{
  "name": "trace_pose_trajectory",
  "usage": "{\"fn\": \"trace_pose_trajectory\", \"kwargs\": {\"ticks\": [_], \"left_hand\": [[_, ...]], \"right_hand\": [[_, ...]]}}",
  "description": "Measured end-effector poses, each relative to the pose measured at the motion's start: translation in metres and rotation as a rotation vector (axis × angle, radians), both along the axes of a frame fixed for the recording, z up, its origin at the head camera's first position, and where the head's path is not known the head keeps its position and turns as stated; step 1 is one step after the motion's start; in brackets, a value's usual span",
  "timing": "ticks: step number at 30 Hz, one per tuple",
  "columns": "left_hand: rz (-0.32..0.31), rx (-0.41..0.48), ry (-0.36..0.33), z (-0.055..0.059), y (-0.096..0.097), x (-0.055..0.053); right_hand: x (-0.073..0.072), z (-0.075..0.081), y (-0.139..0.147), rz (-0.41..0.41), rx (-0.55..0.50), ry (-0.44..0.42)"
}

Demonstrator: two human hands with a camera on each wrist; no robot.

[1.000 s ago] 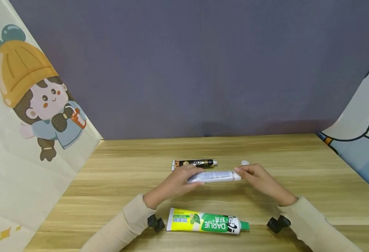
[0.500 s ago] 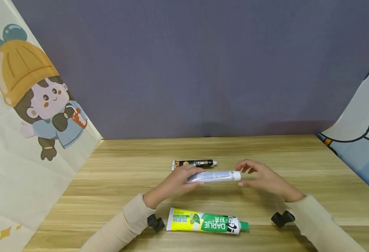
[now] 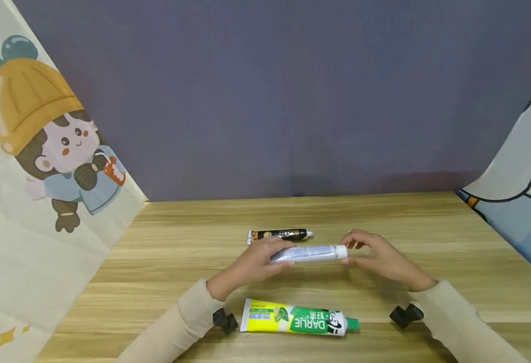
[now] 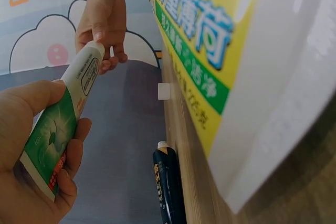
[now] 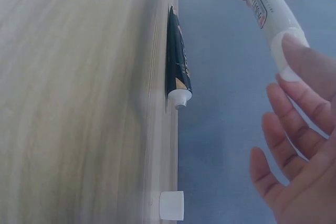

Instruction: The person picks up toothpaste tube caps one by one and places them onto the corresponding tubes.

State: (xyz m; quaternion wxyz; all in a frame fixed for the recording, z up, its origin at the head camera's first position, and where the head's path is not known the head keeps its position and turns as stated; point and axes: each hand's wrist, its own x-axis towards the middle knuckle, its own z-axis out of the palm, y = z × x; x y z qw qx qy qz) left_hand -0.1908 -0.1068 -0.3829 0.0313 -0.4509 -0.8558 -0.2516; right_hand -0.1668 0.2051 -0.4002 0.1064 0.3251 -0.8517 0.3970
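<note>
My left hand (image 3: 263, 259) grips a white and green toothpaste tube (image 3: 308, 254) by its tail end, holding it above the table. The tube's white cap (image 5: 286, 51) points right. My right hand (image 3: 380, 257) pinches that cap between thumb and index finger; its other fingers are apart from the tube, as seen in the right wrist view. Behind the held tube lies a small black tube (image 3: 288, 235) with a white neck. A yellow and green Darlie toothpaste tube (image 3: 298, 318) lies flat in front, its green cap to the right.
A small white cap (image 5: 172, 205) stands on the wooden table (image 3: 179, 252); my right hand hides it in the head view. A dark grey panel (image 3: 292, 101) rises behind the table, with printed cloths at both sides.
My right hand came off the tube's cap end, its fingers spread beside it, and now pinches the cap again. The left hand and the lying tubes have stayed in place.
</note>
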Motion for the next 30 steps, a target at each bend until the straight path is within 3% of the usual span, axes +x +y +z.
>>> {"fn": "trace_pose_trajectory", "kwargs": {"ticks": [9, 23, 30], "left_hand": [[0.013, 0.015, 0.003, 0.0024, 0.0009, -0.0011], [-0.008, 0.044, 0.000, 0.0015, 0.0042, -0.0010], [-0.008, 0.041, -0.016, 0.0005, 0.0046, 0.0002]], "right_hand": [[-0.0013, 0.0026, 0.0016, -0.005, 0.004, 0.017], [-0.0020, -0.0033, 0.0021, -0.002, -0.039, -0.079], [-0.0005, -0.0040, 0.0008, 0.045, -0.081, -0.106]]}}
